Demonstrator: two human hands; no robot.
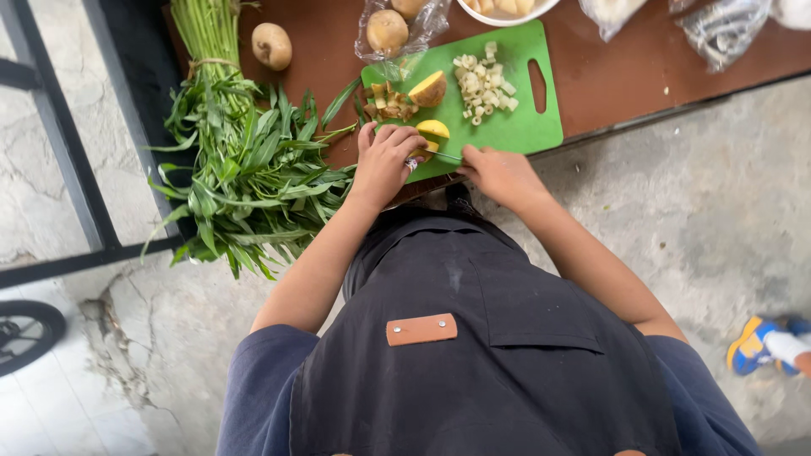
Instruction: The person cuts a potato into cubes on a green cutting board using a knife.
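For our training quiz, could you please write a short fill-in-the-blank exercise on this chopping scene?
1. The cutting board is ____ in colour.
2. The left hand holds a potato piece on the board, while the right hand holds a ____.
3. The leafy greens lie to the ____ of the board.
4. The diced pieces lie on the ____.

Missing words: green; knife; left; board

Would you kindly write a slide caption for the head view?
Left hand steadies a potato piece on a green cutting board while the right hand holds a knife beside it.
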